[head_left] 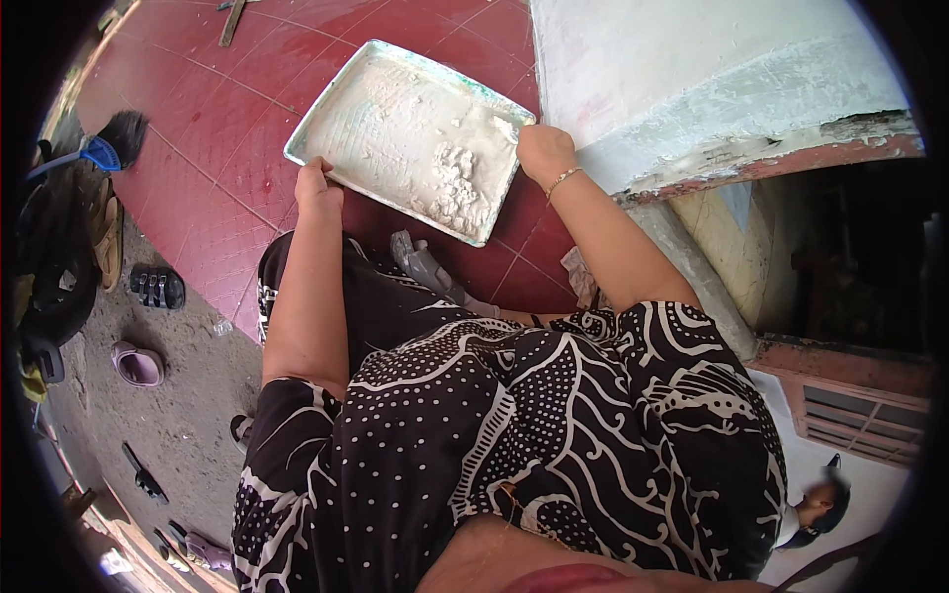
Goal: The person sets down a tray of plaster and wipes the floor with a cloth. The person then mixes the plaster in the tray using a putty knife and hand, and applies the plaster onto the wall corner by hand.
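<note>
A shallow rectangular tray (pixel 366 124) with pale sides and greenish smears is held at a slant above red floor tiles. It contains a creamy white paste, with crumbly lumps (pixel 457 178) heaped toward its right end. My left hand (pixel 318 183) is closed on the tray's near left corner, and my right hand (pixel 544 153) grips its right edge near the far corner. Below the tray, by my patterned clothing, lies a crumpled translucent plastic piece (pixel 420 262).
Red tiles (pixel 188 109) border grey ground (pixel 198 366) with scattered sandals (pixel 138 366). A blue-handled broom (pixel 99 153) stands at left. A white wall (pixel 692 69) with peeling lower edge rises at right, above a dark opening (pixel 850 267). Another person's head (pixel 820 499) shows at lower right.
</note>
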### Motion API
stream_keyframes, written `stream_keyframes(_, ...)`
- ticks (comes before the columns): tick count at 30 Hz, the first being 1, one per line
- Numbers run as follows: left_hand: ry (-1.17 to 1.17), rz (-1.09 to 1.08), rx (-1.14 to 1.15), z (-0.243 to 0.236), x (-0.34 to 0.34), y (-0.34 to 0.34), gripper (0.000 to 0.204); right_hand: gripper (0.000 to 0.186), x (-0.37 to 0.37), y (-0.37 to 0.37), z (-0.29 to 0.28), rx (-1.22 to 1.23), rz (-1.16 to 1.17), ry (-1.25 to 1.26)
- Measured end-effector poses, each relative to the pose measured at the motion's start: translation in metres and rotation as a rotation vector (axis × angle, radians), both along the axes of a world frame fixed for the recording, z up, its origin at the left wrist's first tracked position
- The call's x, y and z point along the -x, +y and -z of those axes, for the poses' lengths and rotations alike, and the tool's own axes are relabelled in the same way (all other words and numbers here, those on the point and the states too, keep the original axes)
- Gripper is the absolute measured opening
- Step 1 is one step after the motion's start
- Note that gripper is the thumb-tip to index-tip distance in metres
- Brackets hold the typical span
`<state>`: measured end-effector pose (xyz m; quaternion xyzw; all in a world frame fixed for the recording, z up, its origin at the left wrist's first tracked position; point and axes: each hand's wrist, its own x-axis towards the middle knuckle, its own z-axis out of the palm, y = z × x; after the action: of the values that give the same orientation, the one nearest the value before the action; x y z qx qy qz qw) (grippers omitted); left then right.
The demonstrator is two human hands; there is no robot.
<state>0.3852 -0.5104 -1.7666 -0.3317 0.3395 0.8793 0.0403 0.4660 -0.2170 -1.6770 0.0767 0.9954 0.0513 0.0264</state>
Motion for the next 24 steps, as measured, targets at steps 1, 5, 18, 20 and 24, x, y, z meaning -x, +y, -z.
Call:
stream_keyframes(1, 0.0, -0.001, 0.0, 0.0, 0.001, 0.001, 0.013, 0.023, -0.002, 0.002, 0.005, 0.033, 0.027, -0.021)
stream_keyframes(5, 0.01, -0.045, -0.024, 0.009, 0.009, -0.006, 0.013, 0.02, -0.009, -0.019, 0.012, 0.08, 0.068, -0.01)
stream_keyframes(18, -0.054, -0.101, 0.003, 0.017, 0.014, -0.016, 0.01, 0.019, -0.055, -0.066, -0.019, 0.112, -0.101, -0.135)
stream_keyframes(20, -0.058, -0.096, -0.005, 0.009, 0.012, -0.014, 0.01, 0.019, -0.045, -0.054, -0.026, 0.071, -0.103, -0.078)
stream_keyframes(24, -0.053, -0.125, -0.022, 0.018, 0.012, -0.023, 0.01, 0.019, 0.0, -0.039, -0.029, 0.021, -0.084, 0.032)
